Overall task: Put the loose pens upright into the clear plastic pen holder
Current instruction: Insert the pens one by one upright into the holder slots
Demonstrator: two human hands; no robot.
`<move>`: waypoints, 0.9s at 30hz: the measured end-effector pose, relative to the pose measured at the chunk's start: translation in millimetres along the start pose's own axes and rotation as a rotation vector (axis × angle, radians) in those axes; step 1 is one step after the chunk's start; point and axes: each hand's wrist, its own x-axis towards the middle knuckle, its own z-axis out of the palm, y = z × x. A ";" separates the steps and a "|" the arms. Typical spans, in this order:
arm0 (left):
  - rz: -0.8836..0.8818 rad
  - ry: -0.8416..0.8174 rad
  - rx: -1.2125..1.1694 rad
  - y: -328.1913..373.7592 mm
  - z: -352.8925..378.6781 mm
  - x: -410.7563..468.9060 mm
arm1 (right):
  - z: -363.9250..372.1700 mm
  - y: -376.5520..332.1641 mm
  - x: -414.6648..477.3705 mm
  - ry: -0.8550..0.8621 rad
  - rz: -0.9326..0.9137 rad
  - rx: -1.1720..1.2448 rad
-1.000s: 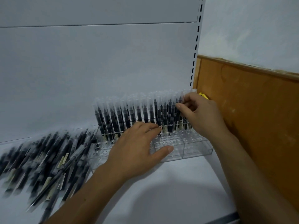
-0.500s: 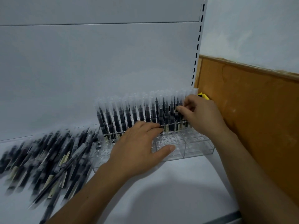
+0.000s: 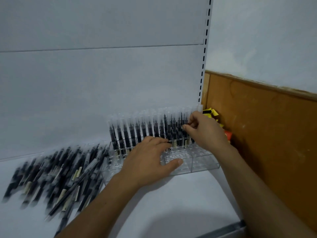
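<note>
Our clear plastic pen holder stands on the white shelf, towards its back right corner. A row of upright black pens with clear caps fills the holder's rear holes; the front holes stand open. Our left hand lies spread over the top of the holder, fingers straight and reaching to the feet of the row, thumb along the front edge. Our right hand is at the right end of the row, fingers curled, thumb and forefinger pinching the end pen. The loose black pens lie blurred in a heap on the left part of the shelf, touching the holder's left side. A brown wooden panel runs along the shelf's right edge.
</note>
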 end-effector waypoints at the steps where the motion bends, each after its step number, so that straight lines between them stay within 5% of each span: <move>1: 0.000 -0.025 -0.005 0.8 -3.2 0.6 | -2.1 -2.1 -0.6 -0.009 0.006 -0.013; 5: -0.002 -0.051 -0.034 0.1 -21.5 -2.1 | -11.2 -7.4 -5.6 -0.052 0.030 -0.157; 14: -0.241 0.207 -0.168 -62.9 -67.9 -71.9 | 1.1 -69.0 -32.4 -0.029 -0.133 -0.196; 22: -0.555 0.291 -0.128 -144.8 -74.8 -164.8 | 75.0 -190.4 -79.9 -0.339 -0.564 -0.190; 27: -0.544 0.353 -0.153 -143.8 -72.1 -200.8 | 100.3 -195.1 -98.6 -0.470 -0.630 -0.325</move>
